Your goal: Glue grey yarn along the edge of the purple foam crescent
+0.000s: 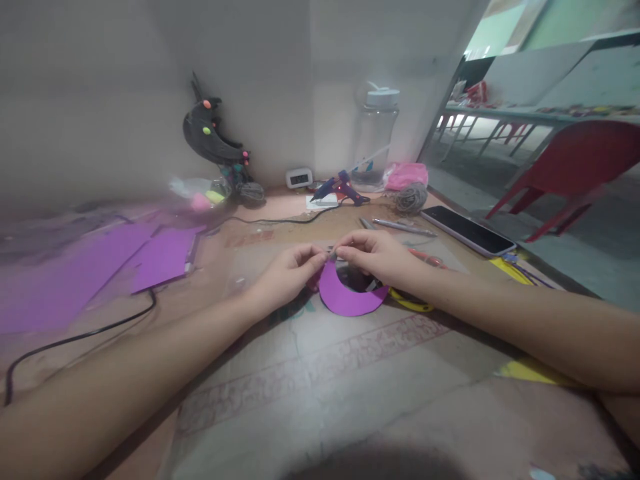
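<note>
A purple paper crescent (pixel 350 301) hangs between my two hands, with its curved outer edge toward me. My left hand (pixel 295 270) pinches its upper left tip between thumb and forefinger. At that same tip, my right hand (pixel 383 257) is closed, thumb against forefinger, almost touching the left fingertips. Something small shows between the fingers there, too blurred to name. The crescent's right end lies beneath my right hand. Yellow-handled scissors (pixel 413 303) lie partly hidden under my right wrist, and an orange-handled tool (pixel 430 260) lies just behind it.
Purple paper sheets (pixel 100 267) cover the table's left side near a black cord (pixel 95 330). Behind stand a glue gun (pixel 340 187), a small digital clock (pixel 299 178), a clear bottle (pixel 376 130) and grey yarn (pixel 410 198). A phone (pixel 470 230) lies at the right edge.
</note>
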Motion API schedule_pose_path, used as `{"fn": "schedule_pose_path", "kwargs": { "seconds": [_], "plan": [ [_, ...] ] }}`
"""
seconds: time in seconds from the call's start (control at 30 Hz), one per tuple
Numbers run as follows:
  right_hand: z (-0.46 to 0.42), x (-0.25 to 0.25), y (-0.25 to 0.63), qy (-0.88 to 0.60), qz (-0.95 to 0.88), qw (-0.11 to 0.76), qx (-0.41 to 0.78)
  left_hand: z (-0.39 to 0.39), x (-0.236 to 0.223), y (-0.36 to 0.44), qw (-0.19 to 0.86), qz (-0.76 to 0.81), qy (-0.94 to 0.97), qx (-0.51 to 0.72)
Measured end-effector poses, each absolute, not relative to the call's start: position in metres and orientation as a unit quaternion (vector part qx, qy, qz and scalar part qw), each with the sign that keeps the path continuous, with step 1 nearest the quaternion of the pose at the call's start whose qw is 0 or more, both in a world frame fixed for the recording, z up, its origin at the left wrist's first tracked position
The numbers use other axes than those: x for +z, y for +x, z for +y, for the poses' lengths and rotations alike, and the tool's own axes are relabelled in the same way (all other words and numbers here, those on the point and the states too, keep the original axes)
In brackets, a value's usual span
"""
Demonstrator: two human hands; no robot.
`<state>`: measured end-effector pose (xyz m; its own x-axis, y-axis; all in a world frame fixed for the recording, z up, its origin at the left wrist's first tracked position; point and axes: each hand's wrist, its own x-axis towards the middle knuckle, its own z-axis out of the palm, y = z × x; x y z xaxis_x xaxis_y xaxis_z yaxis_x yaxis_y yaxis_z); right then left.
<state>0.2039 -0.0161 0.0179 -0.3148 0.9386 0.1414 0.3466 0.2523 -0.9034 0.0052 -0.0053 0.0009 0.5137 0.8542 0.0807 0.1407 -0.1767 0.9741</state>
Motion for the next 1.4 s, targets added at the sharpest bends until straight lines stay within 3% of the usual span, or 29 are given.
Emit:
{"fn": "schedule_pose_path", "kwargs": {
  "seconds": [0.4, 0.67, 1.03, 1.4],
  "plan": [
    [-0.015, 0.016, 0.205, -0.467, -0.702, 0.369, 0.391, -0.006, 0.003, 0.005, 0.477, 0.379, 0.724, 0.323],
    [-0.008, 0.008, 0.205, -0.414, -0.686, 0.388, 0.455, -0.005, 0.000, 0.004, 0.502, 0.374, 0.688, 0.367],
    [-0.009, 0.015, 0.205, -0.463, -0.686, 0.374, 0.419, -0.002, 0.000, 0.003, 0.532, 0.361, 0.666, 0.378],
    [-0.008, 0.016, 0.205, -0.439, -0.672, 0.362, 0.475, -0.002, 0.000, 0.002, 0.554, 0.350, 0.653, 0.379]
  ]
}}
